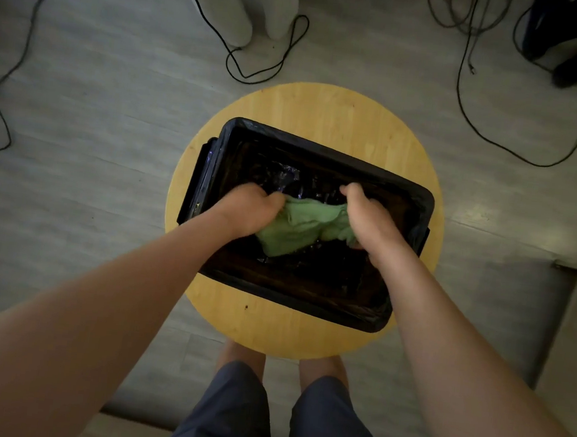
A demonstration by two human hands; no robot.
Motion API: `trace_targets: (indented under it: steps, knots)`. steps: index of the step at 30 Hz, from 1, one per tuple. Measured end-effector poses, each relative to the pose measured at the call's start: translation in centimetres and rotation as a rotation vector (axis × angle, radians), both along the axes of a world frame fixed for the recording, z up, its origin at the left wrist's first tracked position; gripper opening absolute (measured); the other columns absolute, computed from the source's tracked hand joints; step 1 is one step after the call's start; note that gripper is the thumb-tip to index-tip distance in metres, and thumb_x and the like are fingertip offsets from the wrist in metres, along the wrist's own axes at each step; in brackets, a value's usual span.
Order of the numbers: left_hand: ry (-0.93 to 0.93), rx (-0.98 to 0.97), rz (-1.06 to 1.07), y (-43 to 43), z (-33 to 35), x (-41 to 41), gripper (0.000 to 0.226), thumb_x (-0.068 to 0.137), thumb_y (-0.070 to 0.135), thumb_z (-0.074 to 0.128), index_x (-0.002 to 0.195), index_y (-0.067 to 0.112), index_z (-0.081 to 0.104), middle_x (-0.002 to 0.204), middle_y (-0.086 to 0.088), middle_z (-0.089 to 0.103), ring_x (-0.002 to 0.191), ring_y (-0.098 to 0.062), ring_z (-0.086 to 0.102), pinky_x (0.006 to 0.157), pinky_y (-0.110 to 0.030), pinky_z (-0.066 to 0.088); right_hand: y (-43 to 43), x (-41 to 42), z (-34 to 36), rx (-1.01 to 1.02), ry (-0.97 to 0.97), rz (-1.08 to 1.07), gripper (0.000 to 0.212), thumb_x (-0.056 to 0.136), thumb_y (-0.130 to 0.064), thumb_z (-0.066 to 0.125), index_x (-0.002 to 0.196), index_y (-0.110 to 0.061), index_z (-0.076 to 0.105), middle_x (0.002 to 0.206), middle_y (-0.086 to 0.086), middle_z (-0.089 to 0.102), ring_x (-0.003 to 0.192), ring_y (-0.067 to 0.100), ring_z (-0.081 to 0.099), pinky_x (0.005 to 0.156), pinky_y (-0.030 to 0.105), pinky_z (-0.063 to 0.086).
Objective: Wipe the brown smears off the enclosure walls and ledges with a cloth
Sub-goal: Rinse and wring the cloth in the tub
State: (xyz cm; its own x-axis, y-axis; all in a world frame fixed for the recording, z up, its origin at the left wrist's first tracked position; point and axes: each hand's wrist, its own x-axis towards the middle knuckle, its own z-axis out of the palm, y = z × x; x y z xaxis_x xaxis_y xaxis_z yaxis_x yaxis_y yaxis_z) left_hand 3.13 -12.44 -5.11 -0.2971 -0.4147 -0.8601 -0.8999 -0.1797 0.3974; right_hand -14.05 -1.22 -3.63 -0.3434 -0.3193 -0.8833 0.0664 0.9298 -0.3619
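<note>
Hands at frame centre: left hand (247, 210) and right hand (369, 219) each clutch an end of a green cloth (300, 225) inside the black enclosure (308, 291). Smears are indiscernible; firm pressure along walls likely works best.

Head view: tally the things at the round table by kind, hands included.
Green cloth: 1
Black tub: 1
Round table: 1
Hands: 2, left hand and right hand
Total: 5
</note>
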Motion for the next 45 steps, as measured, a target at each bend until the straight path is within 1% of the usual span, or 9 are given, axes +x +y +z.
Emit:
trace_targets:
  steps: [6, 10, 16, 20, 24, 30, 33, 38, 45]
  knots:
    - [0.001, 0.134, 0.185, 0.8, -2.0, 0.7, 0.058, 0.084, 0.057, 0.073, 0.128, 0.021, 0.060, 0.116, -0.001, 0.067, 0.103, -0.020, 0.065, 0.083, -0.034, 0.056, 0.8, 0.7, -3.3, 0.047, 0.075, 0.004, 0.036, 0.098, -0.038, 0.054, 0.127, -0.019, 0.044, 0.110, 0.001, 0.058, 0.095, 0.020, 0.060, 0.084, 0.040, 0.058]
    - [-0.091, 0.064, 0.129, 1.0, -2.5, 1.1, 0.087, 0.093, 0.041, 0.070, 0.157, 0.023, 0.013, 0.126, -0.005, 0.052, 0.118, -0.029, 0.057, 0.104, -0.044, 0.050, 0.6, 1.5, -4.8, 0.028, 0.191, -0.132, 0.044, 0.102, -0.034, 0.054, 0.139, -0.015, 0.039, 0.117, 0.004, 0.059, 0.098, 0.025, 0.060, 0.090, 0.042, 0.056]
    - [-0.022, 0.240, 0.567, 1.7, -2.6, 1.0, 0.037, 0.100, 0.038, 0.059, 0.134, 0.026, 0.055, 0.128, -0.008, 0.064, 0.112, -0.031, 0.064, 0.098, -0.053, 0.056, 0.4, 2.9, -6.1, 0.006, 0.232, -0.366, 0.051, 0.103, -0.043, 0.041, 0.148, -0.018, 0.049, 0.147, 0.014, 0.049, 0.127, 0.037, 0.054, 0.108, 0.047, 0.047]
    - [-0.012, 0.335, 0.797, 2.3, -1.9, 0.3, 0.039, 0.099, 0.041, 0.063, 0.133, 0.023, 0.053, 0.124, -0.008, 0.063, 0.113, -0.031, 0.062, 0.091, -0.056, 0.057, 1.2, 4.9, -5.9, -0.087, 0.376, -0.342, 0.061, 0.100, -0.042, 0.050, 0.155, -0.028, 0.028, 0.151, 0.014, 0.034, 0.126, 0.036, 0.050, 0.097, 0.041, 0.047]
    - [-0.014, 0.279, 0.987, 3.7, -1.6, -0.7, 0.073, 0.084, 0.038, 0.071, 0.146, 0.026, 0.036, 0.138, -0.008, 0.048, 0.118, -0.033, 0.054, 0.085, -0.056, 0.059, 2.0, 6.1, -7.2, -0.102, 0.394, -0.219, 0.049, 0.102, -0.042, 0.050, 0.147, -0.026, 0.036, 0.134, 0.014, 0.054, 0.111, 0.036, 0.061, 0.087, 0.038, 0.051]
    - [-0.105, 0.079, 0.816, 4.8, -2.1, -0.3, 0.034, 0.079, 0.044, 0.048, 0.111, 0.031, 0.050, 0.139, -0.011, 0.039, 0.126, -0.035, 0.046, 0.108, -0.053, 0.045, 1.2, 5.4, -7.7, 0.065, 0.367, -0.218, 0.048, 0.108, -0.032, 0.038, 0.149, -0.007, 0.043, 0.149, 0.022, 0.043, 0.132, 0.041, 0.049, 0.106, 0.041, 0.042]
    - [-0.027, 0.060, 0.819, 5.0, -2.1, -0.2, 0.023, 0.087, 0.040, 0.048, 0.108, 0.038, 0.057, 0.138, -0.006, 0.040, 0.117, -0.032, 0.051, 0.103, -0.047, 0.049, 1.1, 5.7, -7.2, -0.044, 0.256, -0.377, 0.051, 0.108, -0.038, 0.042, 0.154, -0.018, 0.033, 0.136, 0.014, 0.058, 0.119, 0.037, 0.061, 0.098, 0.042, 0.052]
    - [0.156, 0.225, 0.900, 4.3, -1.8, -1.1, 0.044, 0.099, 0.039, 0.049, 0.143, 0.039, 0.045, 0.124, -0.001, 0.060, 0.109, -0.025, 0.060, 0.094, -0.053, 0.056, 1.5, 6.9, -4.4, -0.261, 0.039, -0.142, 0.023, 0.108, -0.042, 0.047, 0.112, -0.029, 0.064, 0.104, -0.007, 0.070, 0.100, 0.013, 0.067, 0.087, 0.030, 0.054]
    - [0.161, 0.483, 0.982, 3.1, -1.5, -2.5, 0.028, 0.100, 0.034, 0.063, 0.101, 0.007, 0.070, 0.073, -0.007, 0.071, 0.066, -0.020, 0.071, 0.063, -0.029, 0.057, 1.4, 9.2, 0.9, -0.560, 0.111, 0.054, 0.044, 0.105, -0.040, 0.055, 0.071, -0.011, 0.056, 0.060, 0.001, 0.053, 0.056, 0.017, 0.054, 0.052, 0.040, 0.043]
